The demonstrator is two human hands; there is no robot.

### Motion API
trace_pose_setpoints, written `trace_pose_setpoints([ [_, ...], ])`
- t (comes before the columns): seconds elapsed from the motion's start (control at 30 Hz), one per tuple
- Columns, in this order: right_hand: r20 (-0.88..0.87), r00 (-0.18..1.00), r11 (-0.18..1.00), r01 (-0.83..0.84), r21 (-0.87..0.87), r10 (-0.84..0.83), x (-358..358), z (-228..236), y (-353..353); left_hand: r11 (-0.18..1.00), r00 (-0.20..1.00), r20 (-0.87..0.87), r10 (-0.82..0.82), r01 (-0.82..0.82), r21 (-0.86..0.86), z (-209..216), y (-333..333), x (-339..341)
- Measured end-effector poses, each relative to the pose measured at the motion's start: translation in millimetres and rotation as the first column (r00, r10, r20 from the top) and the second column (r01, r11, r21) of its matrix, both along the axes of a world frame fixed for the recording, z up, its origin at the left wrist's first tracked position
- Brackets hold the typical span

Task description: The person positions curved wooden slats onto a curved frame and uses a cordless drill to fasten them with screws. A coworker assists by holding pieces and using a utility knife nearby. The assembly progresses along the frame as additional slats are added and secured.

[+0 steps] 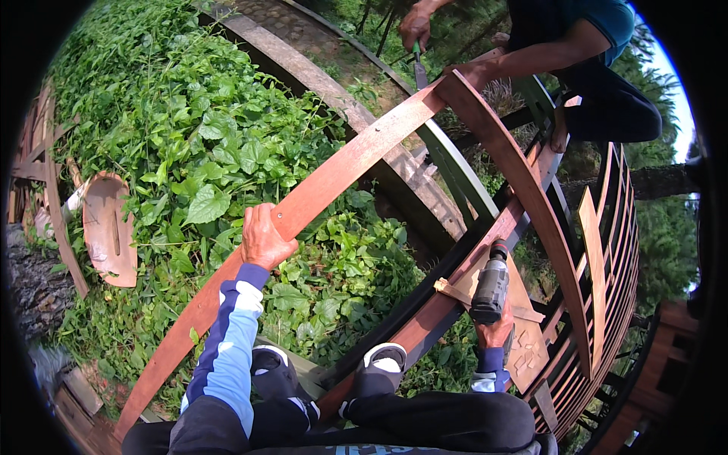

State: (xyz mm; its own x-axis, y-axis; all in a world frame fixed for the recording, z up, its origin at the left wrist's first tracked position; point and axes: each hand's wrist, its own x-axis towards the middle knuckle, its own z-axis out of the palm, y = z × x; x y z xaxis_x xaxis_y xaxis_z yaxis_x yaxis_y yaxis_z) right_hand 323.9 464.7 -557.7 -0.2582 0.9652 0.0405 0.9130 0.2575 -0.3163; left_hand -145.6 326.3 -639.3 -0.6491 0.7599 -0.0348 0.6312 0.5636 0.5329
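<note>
Hard to see the tip of the grey and black power drill (pixel 491 287): hidden against one brown wooden beam (pixel 455 292). Right hand (pixel 495 332) wrapped around the drill handle, fingers half hidden. Left hand (pixel 263 239) gripping one long reddish-brown curved wooden plank (pixel 334 171). Two grey shoes (pixel 379 358) below. Another person's two hands (pixel 415 26) up top, face cut off.

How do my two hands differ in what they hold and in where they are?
The left hand grips the long reddish wooden plank, while the right hand holds a grey power drill. The left hand sits higher, over green plants; the right hand is lower, by the wooden slat frame. The left forearm shows fully; the right one is mostly hidden. Both hands are closed in a grip.
</note>
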Motion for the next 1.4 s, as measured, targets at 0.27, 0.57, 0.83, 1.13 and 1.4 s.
trace_pose_setpoints([
  [0.27, 0.008, 1.000, 1.000, -0.020, -0.021, 0.020, 9.6, -6.2, 2.0, 0.999, 1.000, -0.006, -0.005, 0.005, 0.041, -4.6, -2.1, -0.2],
  [0.57, -0.008, 1.000, 1.000, -0.005, 0.000, 0.005, -1.1, -0.7, 2.0, 0.998, 1.000, -0.008, 0.010, -0.009, 0.063, -3.9, -2.6, 0.3],
  [0.83, -0.008, 0.999, 0.999, -0.033, 0.012, 0.033, 4.9, -4.4, 1.3, 0.998, 1.000, -0.011, 0.028, -0.027, 0.060, -5.5, -3.2, 1.2],
  [1.13, 0.012, 1.000, 1.000, -0.015, 0.017, 0.015, 5.9, -6.9, 0.1, 0.998, 1.000, -0.030, 0.005, -0.003, 0.058, -5.3, -2.3, 0.8],
  [1.4, 0.009, 1.000, 0.999, -0.028, 0.020, 0.027, 4.0, -6.3, -0.7, 0.997, 1.000, -0.025, 0.011, -0.010, 0.071, -7.2, -2.6, 0.6],
])
